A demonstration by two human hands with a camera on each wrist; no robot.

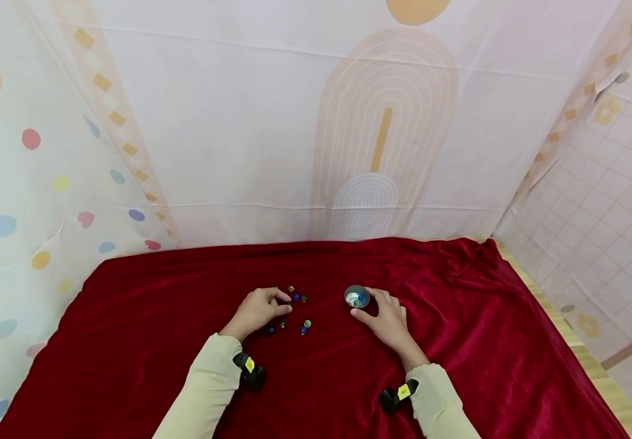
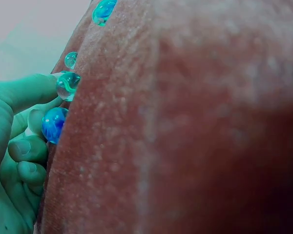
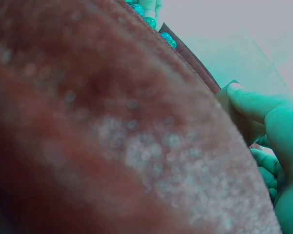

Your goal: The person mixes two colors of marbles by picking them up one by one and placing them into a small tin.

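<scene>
My left hand (image 1: 259, 310) is low over the red cloth, its thumb and index fingertip brought together around a small marble, mostly hidden by the fingers. In the left wrist view, a green-swirled marble (image 2: 67, 87) and a blue marble (image 2: 54, 125) overlap the fingers. More marbles lie close by, among them a blue one (image 1: 296, 297) just past the fingertips and a greenish one (image 1: 307, 323) nearer the front. With thumb and fingers around its right side, my right hand (image 1: 387, 314) holds a small shiny round bowl (image 1: 350, 291). Several blue and greenish marbles lie inside it.
Wrinkled red velvet cloth (image 1: 156, 341) covers the table, with a strip of wooden edge (image 1: 573, 341) showing at the right. Behind it hangs a patterned white backdrop (image 1: 239, 134). Each sleeve cuff carries a black wrist camera.
</scene>
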